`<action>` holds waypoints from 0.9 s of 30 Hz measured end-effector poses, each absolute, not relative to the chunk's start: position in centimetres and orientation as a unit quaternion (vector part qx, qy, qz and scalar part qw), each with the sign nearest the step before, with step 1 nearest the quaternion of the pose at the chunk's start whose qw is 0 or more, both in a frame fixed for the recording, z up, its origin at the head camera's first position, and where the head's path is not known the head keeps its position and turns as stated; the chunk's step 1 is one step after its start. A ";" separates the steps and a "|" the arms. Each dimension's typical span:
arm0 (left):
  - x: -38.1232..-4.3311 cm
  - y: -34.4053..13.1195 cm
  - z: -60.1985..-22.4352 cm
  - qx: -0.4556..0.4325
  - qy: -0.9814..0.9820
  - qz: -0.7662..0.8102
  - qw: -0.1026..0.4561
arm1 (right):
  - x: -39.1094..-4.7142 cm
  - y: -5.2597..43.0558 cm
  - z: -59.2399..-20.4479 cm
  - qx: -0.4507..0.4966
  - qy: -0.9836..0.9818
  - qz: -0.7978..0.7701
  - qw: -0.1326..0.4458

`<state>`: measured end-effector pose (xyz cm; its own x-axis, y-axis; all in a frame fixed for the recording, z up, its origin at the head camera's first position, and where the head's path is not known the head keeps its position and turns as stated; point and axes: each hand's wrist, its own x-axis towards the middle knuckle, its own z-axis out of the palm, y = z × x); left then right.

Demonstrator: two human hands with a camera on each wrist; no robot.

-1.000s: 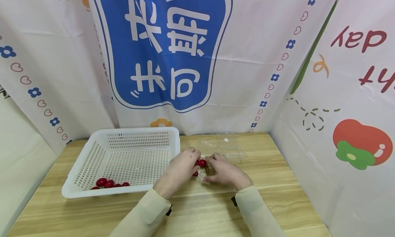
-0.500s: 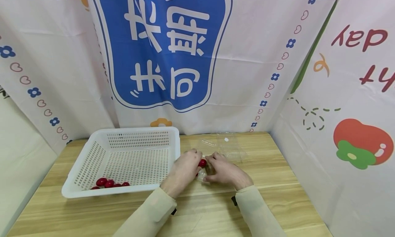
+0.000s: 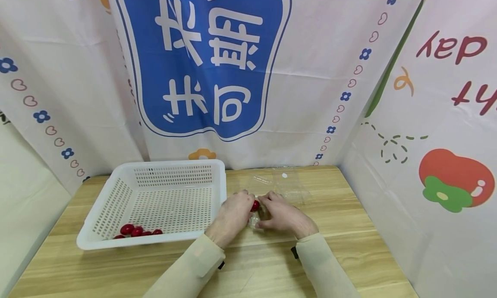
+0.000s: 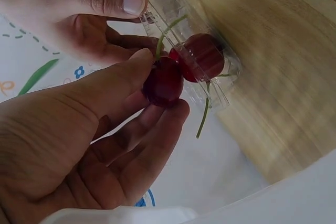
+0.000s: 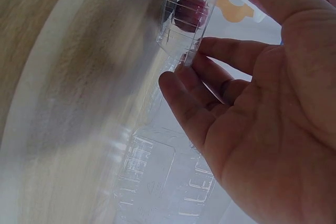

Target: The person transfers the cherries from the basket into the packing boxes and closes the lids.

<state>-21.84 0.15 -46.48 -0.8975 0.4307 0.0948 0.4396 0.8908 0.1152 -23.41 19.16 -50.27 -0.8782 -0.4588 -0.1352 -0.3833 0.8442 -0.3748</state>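
Note:
My left hand (image 3: pixel 233 214) pinches a dark red cherry (image 4: pixel 164 82) with a green stem between thumb and fingertips. That cherry is at the rim of a clear plastic clamshell box (image 4: pixel 232 69), beside another cherry (image 4: pixel 201 57) seen through its wall. My right hand (image 3: pixel 285 216) holds the box from its right side, its thumb (image 4: pixel 134 3) at the near rim and fingers (image 5: pixel 226 51) against the wall. In the right wrist view, a cherry (image 5: pixel 190 14) shows inside the box. In the head view, the left hand hides part of the box.
A white perforated plastic basket (image 3: pixel 223 177) stands left of the hands, with several cherries (image 3: pixel 136 231) along its near side. The box's clear lid (image 3: pixel 289 186) lies folded back on the wooden table (image 3: pixel 349 246). Printed cloths (image 3: pixel 303 73) hang behind and at the sides.
My left hand has shifted slightly right and toward me over the box, and covers more of the cherries there. My right hand has stayed in place at the box.

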 end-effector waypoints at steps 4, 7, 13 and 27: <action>-21.9 0.2 -46.6 -0.225 -0.972 -0.060 0.040 | -23.4 19.2 -50.2 -0.220 0.954 -0.171 0.111; -21.9 0.3 -46.7 -0.223 -0.972 -0.057 0.039 | -23.3 19.2 -50.1 -0.220 0.954 -0.172 0.111; -22.0 0.2 -46.5 -0.226 -0.972 -0.063 0.031 | -23.3 19.2 -50.1 -0.220 0.953 -0.176 0.111; -21.7 -1.5 -44.1 -0.248 -0.965 -0.076 0.042 | -23.3 19.2 -49.9 -0.219 0.955 -0.167 0.113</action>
